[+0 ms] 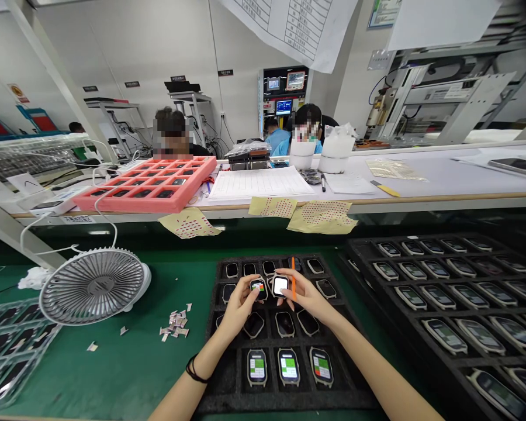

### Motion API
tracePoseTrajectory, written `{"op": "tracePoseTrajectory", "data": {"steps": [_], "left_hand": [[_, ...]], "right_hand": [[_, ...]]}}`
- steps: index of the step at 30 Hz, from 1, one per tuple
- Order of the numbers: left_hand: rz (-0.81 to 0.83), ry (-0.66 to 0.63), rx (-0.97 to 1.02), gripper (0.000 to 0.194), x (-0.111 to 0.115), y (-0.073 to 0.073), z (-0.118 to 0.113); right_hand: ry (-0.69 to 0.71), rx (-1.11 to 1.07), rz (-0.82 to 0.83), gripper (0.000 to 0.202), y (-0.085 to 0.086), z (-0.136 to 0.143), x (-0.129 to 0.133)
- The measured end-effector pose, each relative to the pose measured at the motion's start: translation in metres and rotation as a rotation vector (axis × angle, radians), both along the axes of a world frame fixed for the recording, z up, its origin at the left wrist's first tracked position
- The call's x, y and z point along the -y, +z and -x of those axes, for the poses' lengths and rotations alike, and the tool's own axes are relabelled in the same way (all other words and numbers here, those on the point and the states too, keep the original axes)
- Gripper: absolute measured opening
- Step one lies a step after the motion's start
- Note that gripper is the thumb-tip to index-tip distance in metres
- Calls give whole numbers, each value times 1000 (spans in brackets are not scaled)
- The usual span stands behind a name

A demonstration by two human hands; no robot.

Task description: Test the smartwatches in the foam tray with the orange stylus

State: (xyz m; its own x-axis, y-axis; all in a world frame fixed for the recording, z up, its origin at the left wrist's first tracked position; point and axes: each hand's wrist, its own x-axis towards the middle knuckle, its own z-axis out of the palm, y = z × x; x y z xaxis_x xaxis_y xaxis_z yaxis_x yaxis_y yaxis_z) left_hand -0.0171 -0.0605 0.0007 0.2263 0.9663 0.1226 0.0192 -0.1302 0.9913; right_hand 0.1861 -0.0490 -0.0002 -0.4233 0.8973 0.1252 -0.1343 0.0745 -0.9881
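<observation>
Watch faces in hand, w/ surroundings. L watch (258, 289) (green/red display) and R watch (280, 286) (white display) are just above the mid. of a blk foam tray (284, 402). L hand (241, 298) is clamped on the former, R hand (305, 294) on the latter, thumbs over the glass; both face the wearer, prob. so the displays can be read tog. An orange strip (294, 280) is at the R fingers; worn or held, cannot tell. Tray pockets presumably keep units apart, e.g. three lit watches (288, 367) in the near row. To the R, a 2nd tray (403, 316) bears more. Surface: green desk (127, 374) w/ loose bits (175, 323) and a fan (99, 286) to the L. Beyond: white shelf (438, 169) w/ pink foam tray (135, 203) and paper sheets (263, 183); room behind incl. co-workers (170, 126) and equip. rack (284, 93).
</observation>
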Motion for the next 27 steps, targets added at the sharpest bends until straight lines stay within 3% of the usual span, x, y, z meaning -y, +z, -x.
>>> {"op": "tracePoseTrajectory", "data": {"steps": [9, 18, 27], "left_hand": [[-21, 4, -5, 42, -1, -5, 0], [62, 47, 45, 37, -1, -1, -1], [33, 26, -11, 39, 0, 1, 0]], "right_hand": [[10, 6, -2, 44, 1, 1, 0], [-132, 15, 51, 33, -1, 3, -2], [-102, 14, 47, 34, -1, 3, -1]]}}
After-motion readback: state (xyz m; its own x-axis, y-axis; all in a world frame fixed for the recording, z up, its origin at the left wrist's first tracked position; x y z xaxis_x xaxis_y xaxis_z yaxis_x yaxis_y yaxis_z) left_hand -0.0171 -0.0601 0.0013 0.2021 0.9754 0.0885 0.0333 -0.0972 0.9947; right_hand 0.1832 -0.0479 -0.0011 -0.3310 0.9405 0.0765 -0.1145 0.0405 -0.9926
